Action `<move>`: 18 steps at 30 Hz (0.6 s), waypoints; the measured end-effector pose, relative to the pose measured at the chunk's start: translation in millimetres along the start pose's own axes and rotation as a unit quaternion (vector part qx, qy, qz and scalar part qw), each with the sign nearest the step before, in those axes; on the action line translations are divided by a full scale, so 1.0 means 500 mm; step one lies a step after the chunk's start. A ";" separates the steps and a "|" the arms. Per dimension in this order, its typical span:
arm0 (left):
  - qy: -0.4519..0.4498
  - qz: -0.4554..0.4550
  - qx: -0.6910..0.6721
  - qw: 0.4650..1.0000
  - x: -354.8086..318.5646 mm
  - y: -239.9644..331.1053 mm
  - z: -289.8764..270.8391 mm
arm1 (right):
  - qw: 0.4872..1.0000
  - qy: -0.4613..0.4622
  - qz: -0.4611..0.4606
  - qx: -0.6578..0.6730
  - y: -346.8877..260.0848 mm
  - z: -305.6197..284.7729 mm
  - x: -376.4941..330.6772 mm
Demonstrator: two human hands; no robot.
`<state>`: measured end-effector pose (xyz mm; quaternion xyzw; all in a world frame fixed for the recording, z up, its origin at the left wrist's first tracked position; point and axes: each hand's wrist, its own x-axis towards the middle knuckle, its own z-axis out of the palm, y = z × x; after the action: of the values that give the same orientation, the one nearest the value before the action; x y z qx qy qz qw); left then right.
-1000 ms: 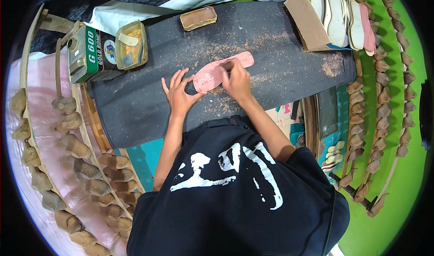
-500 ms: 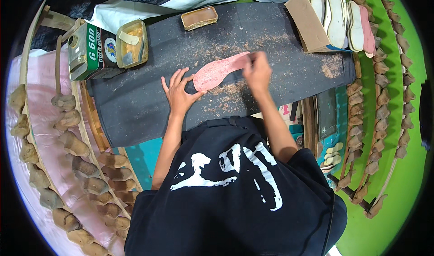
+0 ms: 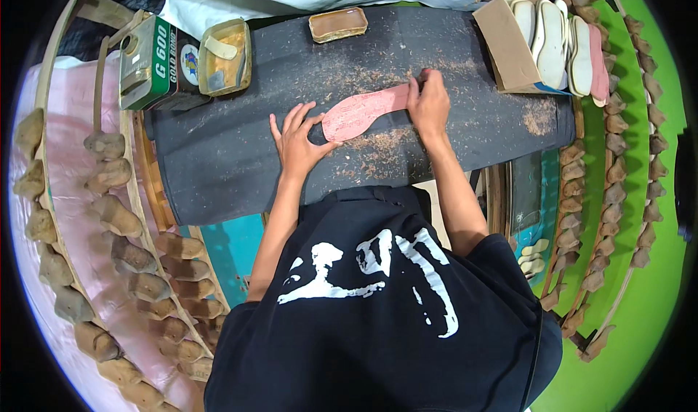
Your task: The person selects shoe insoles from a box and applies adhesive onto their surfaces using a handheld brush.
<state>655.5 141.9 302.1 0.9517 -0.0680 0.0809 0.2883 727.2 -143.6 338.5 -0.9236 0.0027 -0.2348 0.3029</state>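
A pink shoe insole [image 3: 360, 112] lies flat on the dark cloth-covered table [image 3: 218, 157], its length running left to right. My left hand [image 3: 297, 137] rests flat beside its left end, fingers spread and thumb against the insole's edge. My right hand [image 3: 430, 106] is closed over the insole's right end. Whether it also holds a small tool is hidden by the fingers. Brown shavings [image 3: 378, 150] are scattered on the table around the insole.
A green tin can [image 3: 153, 63] and a yellow tub [image 3: 224, 57] stand at the table's far left, a small brown tray [image 3: 337, 24] at the back. A cardboard box [image 3: 509, 48] holds several insoles [image 3: 560, 37]. Racks of shoe lasts [image 3: 109, 216] line both sides.
My right hand has slid rightward along the insole from its middle to its right end. The left hand has stayed planted at the left end.
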 end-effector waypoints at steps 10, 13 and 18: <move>0.022 0.009 0.008 1.000 -0.004 -0.012 0.015 | 0.948 -0.216 -0.110 0.205 -0.208 0.088 -0.124; 0.019 0.003 -0.009 1.000 -0.001 -0.002 0.006 | 0.965 -0.205 0.062 0.148 -0.124 0.080 -0.080; -0.002 -0.001 -0.009 1.000 0.001 0.005 -0.002 | 0.998 -0.048 0.027 0.025 -0.002 0.008 0.020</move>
<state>655.3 140.6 304.4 0.9492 -0.0680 0.0781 0.2971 737.9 -142.1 340.3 -0.9256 0.0074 -0.1817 0.3320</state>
